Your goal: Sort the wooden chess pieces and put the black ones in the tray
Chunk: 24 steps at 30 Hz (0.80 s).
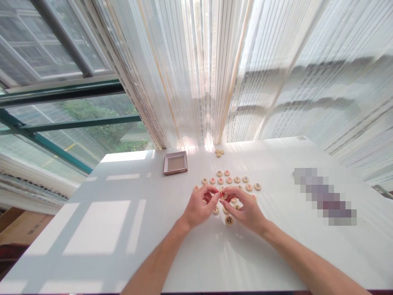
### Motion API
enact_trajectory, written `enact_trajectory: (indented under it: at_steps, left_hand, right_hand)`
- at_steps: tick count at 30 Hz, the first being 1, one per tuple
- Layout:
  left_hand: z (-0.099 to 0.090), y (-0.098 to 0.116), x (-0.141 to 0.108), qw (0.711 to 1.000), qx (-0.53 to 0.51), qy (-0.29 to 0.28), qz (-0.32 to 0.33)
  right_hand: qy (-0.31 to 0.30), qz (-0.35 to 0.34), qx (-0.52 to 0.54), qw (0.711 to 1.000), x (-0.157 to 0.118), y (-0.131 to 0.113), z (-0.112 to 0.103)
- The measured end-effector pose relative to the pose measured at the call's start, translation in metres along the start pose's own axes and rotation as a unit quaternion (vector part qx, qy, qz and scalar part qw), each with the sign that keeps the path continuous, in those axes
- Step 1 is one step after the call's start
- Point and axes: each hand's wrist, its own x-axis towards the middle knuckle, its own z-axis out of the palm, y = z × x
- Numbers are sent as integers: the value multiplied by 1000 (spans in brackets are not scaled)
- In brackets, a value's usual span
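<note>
Between the fingertips of my left hand (201, 205) and my right hand (245, 206) is a round wooden piece (222, 195) with a red character, its marked face toward me. Both hands pinch it above the white table. Several similar round pieces, marked in red or black, lie spread on the table beyond and beneath my hands, some partly hidden by them. A piece with a black character (229, 220) lies nearest to me, below my right hand's fingers.
A shallow square box (175, 163) lies at the table's back left. Near the back edge is a small group of round pieces (218, 153). A blurred-out object (325, 196) lies on the right side of the white table (147, 270). Curtains hang behind; a cardboard box (27, 227) is at the left.
</note>
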Motion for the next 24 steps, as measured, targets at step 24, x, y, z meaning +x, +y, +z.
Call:
enact_trajectory:
  at_steps: [24]
  left_hand:
    - [0,-3,0,983,102,10,153]
  right_hand:
    - [-24,115,50,992,4,-4,-1]
